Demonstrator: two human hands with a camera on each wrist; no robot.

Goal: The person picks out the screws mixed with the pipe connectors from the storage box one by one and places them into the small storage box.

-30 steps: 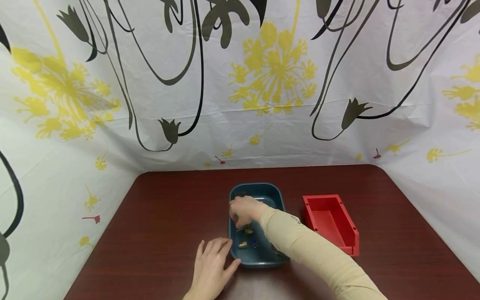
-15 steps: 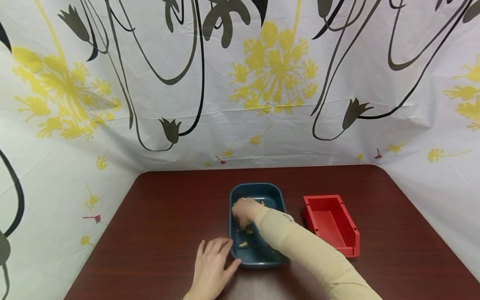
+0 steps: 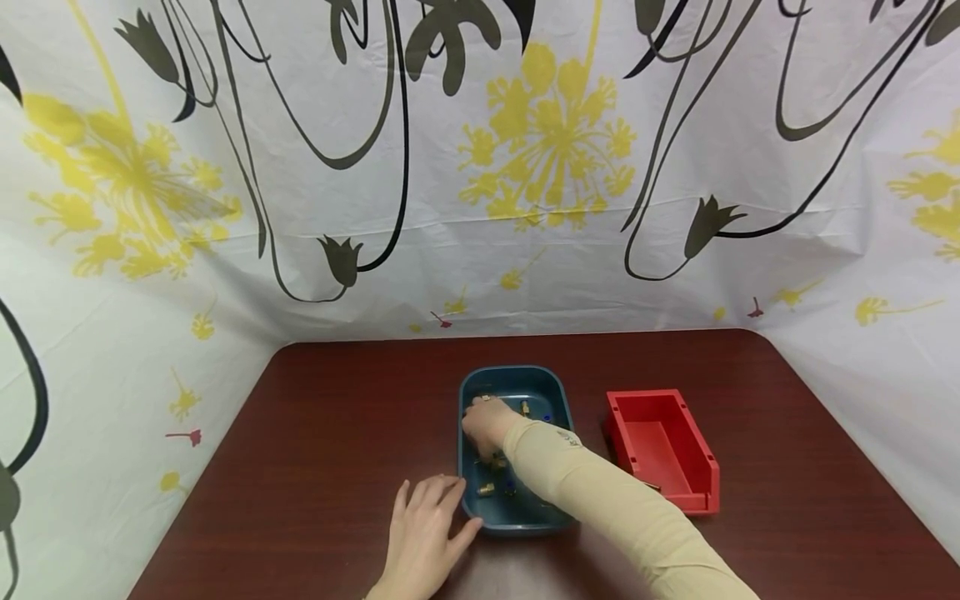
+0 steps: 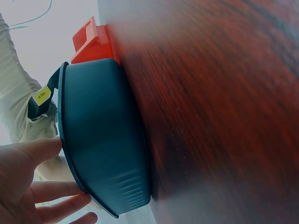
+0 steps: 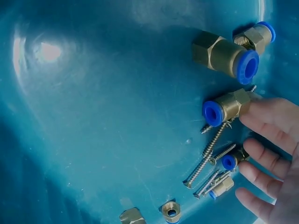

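In the blue tray (image 3: 521, 528), fittings (image 5: 225, 55) and screws (image 5: 201, 168) still lay mixed; one slim piece (image 3: 652, 486) showed at the red bin (image 3: 663, 446). The right hand (image 3: 489, 425) and left hand (image 3: 429, 527) were loosely spread.

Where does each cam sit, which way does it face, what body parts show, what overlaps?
Head: worn on the head, facing forward and down at the teal tub and red bin; left hand, right hand and beige right sleeve show.
Left wrist: on that wrist, facing the tub's outer wall; left hand and right sleeve show.
Right wrist: on that wrist, facing into the tub at brass fittings and screws; right hand shows.
Shared: head and left wrist both show the red bin.
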